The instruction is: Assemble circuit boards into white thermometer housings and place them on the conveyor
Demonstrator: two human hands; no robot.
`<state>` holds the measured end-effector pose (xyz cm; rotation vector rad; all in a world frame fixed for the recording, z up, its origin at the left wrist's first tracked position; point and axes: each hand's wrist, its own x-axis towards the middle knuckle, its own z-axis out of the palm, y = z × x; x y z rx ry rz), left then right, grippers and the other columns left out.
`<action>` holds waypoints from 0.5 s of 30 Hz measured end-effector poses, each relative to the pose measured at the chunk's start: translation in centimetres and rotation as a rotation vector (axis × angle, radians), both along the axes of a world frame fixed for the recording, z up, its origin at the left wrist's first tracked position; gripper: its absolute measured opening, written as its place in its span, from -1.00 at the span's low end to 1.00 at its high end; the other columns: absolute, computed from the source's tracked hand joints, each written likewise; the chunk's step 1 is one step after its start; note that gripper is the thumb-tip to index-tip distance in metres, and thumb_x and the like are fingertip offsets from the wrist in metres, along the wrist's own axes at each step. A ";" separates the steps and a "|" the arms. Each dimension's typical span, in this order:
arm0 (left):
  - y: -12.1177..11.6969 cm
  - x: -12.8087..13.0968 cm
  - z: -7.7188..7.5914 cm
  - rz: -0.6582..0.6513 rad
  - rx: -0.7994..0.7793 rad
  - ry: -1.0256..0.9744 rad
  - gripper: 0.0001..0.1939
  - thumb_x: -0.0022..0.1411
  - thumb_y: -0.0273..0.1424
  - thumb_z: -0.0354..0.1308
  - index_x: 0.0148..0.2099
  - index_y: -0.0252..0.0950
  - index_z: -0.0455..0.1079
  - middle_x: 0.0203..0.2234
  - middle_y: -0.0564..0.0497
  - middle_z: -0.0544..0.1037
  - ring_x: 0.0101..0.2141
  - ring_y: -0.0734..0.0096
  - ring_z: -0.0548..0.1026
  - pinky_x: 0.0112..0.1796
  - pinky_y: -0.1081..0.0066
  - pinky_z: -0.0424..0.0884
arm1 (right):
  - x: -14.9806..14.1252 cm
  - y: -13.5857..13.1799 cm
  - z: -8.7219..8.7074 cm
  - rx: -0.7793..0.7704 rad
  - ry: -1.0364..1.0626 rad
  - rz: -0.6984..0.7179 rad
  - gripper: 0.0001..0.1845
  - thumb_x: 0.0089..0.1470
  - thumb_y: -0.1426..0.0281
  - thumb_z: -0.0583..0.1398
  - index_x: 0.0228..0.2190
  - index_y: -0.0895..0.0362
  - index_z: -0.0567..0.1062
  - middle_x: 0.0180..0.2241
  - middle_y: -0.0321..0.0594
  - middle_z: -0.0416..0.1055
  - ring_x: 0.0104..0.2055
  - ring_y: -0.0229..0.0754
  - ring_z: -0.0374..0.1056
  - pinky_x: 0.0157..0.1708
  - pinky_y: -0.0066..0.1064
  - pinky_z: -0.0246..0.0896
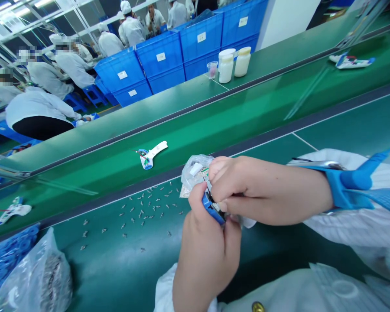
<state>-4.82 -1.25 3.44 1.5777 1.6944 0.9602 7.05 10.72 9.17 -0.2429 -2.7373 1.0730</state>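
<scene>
My left hand point(205, 255) rises from the bottom middle, fingers closed around a small blue part point(212, 209). My right hand point(260, 190) comes in from the right, wearing a blue wrist strap point(347, 186); its fingers pinch at the same blue part. Pressed between both hands is a small clear plastic bag point(195, 171) with a white label. Several small metal screws point(143, 212) lie scattered on the green bench point(117, 268) just left of my hands.
A white and blue handle-shaped unit point(152, 154) lies on the green conveyor belt point(247, 117); similar units at far left point(11, 210) and upper right point(351, 61). A clear bag of parts point(35, 277) sits bottom left. Two white jars point(234, 63), blue crates point(169, 56), seated workers point(39, 108) beyond.
</scene>
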 end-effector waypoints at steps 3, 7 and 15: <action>0.0 0.6 -0.1 0.073 0.023 0.119 -0.45 0.21 -0.42 0.02 0.17 -0.16 -0.14 -0.24 -0.18 0.56 -0.33 -0.05 0.56 -0.42 0.15 0.39 | 0.0 0.4 0.1 -0.012 -0.030 0.047 -0.62 0.06 0.52 -0.01 -0.74 0.16 0.06 -0.68 -0.32 0.16 -0.53 -0.34 0.06 -0.32 -0.39 0.04; 0.3 0.8 -0.1 0.065 0.021 0.088 -0.47 0.23 -0.43 -0.01 0.17 -0.18 -0.16 -0.26 -0.15 0.57 -0.34 -0.01 0.56 -0.41 0.15 0.40 | 0.0 1.0 0.0 -0.063 -0.088 0.076 -0.64 0.05 0.53 0.00 -0.73 0.17 0.12 -0.67 -0.33 0.16 -0.51 -0.34 0.09 -0.28 -0.40 0.08; 0.8 -0.2 -0.2 0.070 -0.032 -0.093 -0.33 0.25 -0.36 0.08 0.29 -0.15 -0.19 -0.10 -0.13 0.41 -0.23 0.20 0.47 -0.28 0.27 0.41 | 1.4 4.0 -1.1 -0.210 -0.182 -0.036 -0.70 0.13 0.38 0.07 -0.55 0.25 0.45 -0.49 -0.28 0.38 -0.42 -0.34 0.27 -0.40 -0.50 0.12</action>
